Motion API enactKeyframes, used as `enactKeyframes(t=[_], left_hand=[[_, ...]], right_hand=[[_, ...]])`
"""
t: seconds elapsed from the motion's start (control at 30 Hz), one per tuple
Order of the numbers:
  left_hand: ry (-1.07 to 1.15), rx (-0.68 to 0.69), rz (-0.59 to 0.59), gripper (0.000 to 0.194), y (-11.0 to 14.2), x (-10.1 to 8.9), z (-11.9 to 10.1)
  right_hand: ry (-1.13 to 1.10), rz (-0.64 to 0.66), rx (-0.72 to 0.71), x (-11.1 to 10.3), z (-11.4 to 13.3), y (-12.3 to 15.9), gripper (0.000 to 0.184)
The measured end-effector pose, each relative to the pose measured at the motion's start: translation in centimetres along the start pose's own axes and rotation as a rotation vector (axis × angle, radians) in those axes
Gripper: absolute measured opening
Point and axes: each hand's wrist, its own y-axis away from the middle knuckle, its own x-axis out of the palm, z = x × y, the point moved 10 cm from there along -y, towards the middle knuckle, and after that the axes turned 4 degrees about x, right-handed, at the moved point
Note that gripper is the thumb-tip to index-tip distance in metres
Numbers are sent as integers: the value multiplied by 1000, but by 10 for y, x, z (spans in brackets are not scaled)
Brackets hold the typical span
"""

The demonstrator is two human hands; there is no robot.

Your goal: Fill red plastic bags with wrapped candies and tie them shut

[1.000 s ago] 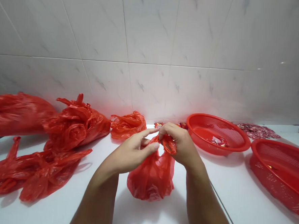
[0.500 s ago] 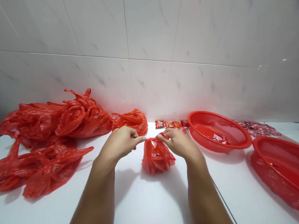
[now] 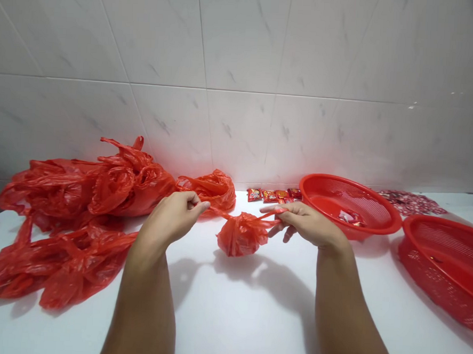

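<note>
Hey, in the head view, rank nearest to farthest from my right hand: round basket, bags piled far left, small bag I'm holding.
1. Small bag: left of your right hand, in its grip.
2. Round basket: beyond, to the right.
3. Piled bags: across, far left.

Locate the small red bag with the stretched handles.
In the head view, the small red bag is near the middle, between the left hand and the right hand, on the near side of the small packets.
</note>
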Motion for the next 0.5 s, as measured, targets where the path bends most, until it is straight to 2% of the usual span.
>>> enactKeyframes(t=[0.07,0.17,0.27,0.3,0.33,0.4,0.43,0.47,0.5], left_hand=[[138,137,-47,37,5,-2,-27],[345,337,-19,30,18,6,-69],[452,438,66,24,31,22,-97],[467,445,67,30,34,25,-101],[474,443,62,49,37,27,-102],[469,424,67,99,39,30,-101],[464,409,96,118,40,34,-100],[464,396,136,128,41,40,-101],[474,383,180,130,41,46,-102]], right_hand=[[-203,146,-128,22,18,3,37],[-344,326,-173,54,28,1,45],[-364,329,-193,66,29,-7,52],[-367,301,-202,66,29,-9,52],[-371,263,-208,63,30,-11,50],[-395,180,-215,56,32,-12,48],[-409,138,-221,52,34,-11,48],[-419,100,-235,49,37,-10,48],[-422,73,-259,46,42,-7,48]])
